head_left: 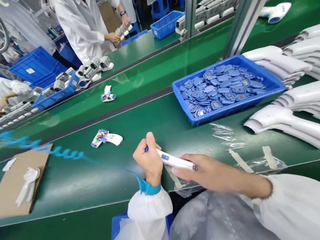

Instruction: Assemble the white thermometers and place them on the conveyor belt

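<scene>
Between my hands, near the belt's front edge, is a white thermometer-gun body [173, 160] with a small blue button on its side. My left hand [148, 158] is closed round its far end, thumb up, with a bit of blue part showing by the fingers. My right hand [199, 169] grips the near end from the right. A blue wrist strap [149, 187] with a coiled cord circles my left wrist. Left of my hands lies an opened housing half [107, 138] with a circuit board and wires in it.
A blue tray [191, 120] of blue plastic pieces sits to the right, near stacked white housings [299, 127]. Thin clear strips [225, 136] and tape lie before it. Cardboard [0, 190] is at left. A metal post [251, 6] rises behind. Co-workers work across the belt.
</scene>
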`<state>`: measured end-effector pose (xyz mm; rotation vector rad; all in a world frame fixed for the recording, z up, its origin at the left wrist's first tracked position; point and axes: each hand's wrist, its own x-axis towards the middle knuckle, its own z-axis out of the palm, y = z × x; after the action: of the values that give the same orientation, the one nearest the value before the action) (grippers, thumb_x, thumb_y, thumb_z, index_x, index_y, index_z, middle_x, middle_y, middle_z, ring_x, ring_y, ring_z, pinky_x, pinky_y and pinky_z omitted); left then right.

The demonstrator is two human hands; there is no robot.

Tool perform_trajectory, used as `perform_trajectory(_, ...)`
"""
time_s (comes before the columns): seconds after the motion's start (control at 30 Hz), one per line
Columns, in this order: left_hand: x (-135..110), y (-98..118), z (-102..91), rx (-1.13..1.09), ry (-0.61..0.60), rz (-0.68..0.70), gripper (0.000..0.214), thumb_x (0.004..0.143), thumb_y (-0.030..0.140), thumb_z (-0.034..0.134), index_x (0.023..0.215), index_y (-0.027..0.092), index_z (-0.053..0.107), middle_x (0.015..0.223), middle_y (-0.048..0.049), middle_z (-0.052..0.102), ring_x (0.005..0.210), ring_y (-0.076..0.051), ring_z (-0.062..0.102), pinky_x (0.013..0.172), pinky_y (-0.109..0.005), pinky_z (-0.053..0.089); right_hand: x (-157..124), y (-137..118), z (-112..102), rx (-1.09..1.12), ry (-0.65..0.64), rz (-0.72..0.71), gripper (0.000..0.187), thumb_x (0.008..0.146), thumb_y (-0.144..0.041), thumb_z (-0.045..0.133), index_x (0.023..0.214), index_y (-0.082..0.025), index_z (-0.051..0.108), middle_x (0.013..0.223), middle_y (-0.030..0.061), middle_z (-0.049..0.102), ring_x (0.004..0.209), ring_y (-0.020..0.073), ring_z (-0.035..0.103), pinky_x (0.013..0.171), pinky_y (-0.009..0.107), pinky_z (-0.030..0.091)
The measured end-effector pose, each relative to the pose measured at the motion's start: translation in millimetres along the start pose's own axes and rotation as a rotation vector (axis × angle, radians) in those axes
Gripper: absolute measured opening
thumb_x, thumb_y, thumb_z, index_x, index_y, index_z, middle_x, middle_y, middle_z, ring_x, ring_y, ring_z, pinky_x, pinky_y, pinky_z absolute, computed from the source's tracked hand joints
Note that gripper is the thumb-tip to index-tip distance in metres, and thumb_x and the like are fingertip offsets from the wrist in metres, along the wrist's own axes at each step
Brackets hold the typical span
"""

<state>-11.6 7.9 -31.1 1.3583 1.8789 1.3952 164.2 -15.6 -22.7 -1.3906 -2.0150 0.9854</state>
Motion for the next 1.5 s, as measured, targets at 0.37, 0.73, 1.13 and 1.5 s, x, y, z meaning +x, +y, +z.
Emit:
perform_trajectory(0.37, 15.3, 1.1, 24.4, 0.274, 0.096, 0.156, 0.051, 0.095, 0.033, 0.051, 0.046, 0.02, 0.049, 0.045, 0.0011, 0.047, 0.048, -0.011, 0.042, 0.057, -0.028, 0.032, -3.1, -9.5, 22.6, -0.637, -0.189, 0.007, 0.038, 0.109, -0.042, 0.034, 0.097, -0.018, 0.061, 0.074, 0.0066, 0.074, 0.061, 0.025, 0.072, 0.048, 0.033, 0.02)
perform_trajectory(0.73, 26.2, -1.3, 26.4, 0.131, 0.133, -0.028, 0.051, 0.094, 0.031, 0.051, 0.045, 0.02, 0.05, 0.045, 0.0018, 0.049, 0.048, -0.012, 0.045, 0.058, -0.028, 0.034, 0.1, -31.9, 26.6, -0.736, -0.042, -0.025, 0.038, 0.108, -0.037, 0.037, 0.091, -0.016, 0.064, 0.068, 0.01, 0.071, 0.055, 0.0268, 0.07, 0.047, 0.032, 0.013)
perform_trajectory(1.13, 46.7, -1.0, -55.8, 0.158, -0.652, 0.257, 0.025, 0.086, 0.032, 0.072, 0.106, 0.019, 0.068, 0.107, -0.0068, 0.07, 0.095, -0.02, 0.063, 0.086, -0.031, 0.05, 7.9, 9.6, 0.8, -0.582, 0.36, -0.196, 0.038, 0.105, -0.048, 0.044, 0.12, -0.02, 0.064, 0.087, 0.0034, 0.074, 0.071, 0.0223, 0.072, 0.054, 0.032, 0.045)
perform_trajectory(1.5, 265.6, 56.1, 17.8, 0.199, -0.256, -0.165, 0.031, 0.1, 0.038, 0.057, 0.108, 0.01, 0.065, 0.105, -0.013, 0.072, 0.087, -0.018, 0.071, 0.077, -0.03, 0.057, -29.8, 25.8, -45.9, -0.435, 0.466, -0.17, 0.039, 0.103, -0.05, 0.045, 0.13, -0.027, 0.062, 0.109, 0.0044, 0.076, 0.086, 0.0184, 0.075, 0.048, 0.024, 0.052)
